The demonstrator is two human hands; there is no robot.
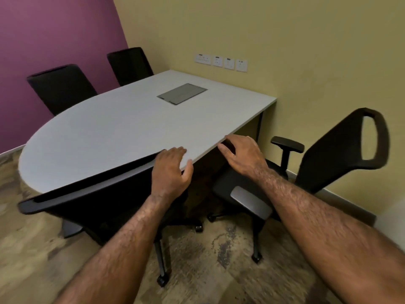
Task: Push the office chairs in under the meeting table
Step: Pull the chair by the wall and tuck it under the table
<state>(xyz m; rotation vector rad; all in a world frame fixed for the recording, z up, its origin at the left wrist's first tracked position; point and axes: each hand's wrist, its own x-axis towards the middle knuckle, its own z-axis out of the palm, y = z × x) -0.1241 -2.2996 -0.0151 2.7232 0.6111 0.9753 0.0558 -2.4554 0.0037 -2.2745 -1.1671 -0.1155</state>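
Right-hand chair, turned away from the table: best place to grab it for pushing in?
Grip the top of the backrest at its cut-out handle loop, coming from behind the right chair. The loop sits high and exposed, and the chair is angled off the table, so it needs swivelling first. Both hands are open.

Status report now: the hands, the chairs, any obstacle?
Left hand open on near chair back. Right hand open, holding nothing. Right chair turned, still out from table. Nothing blocking seen.
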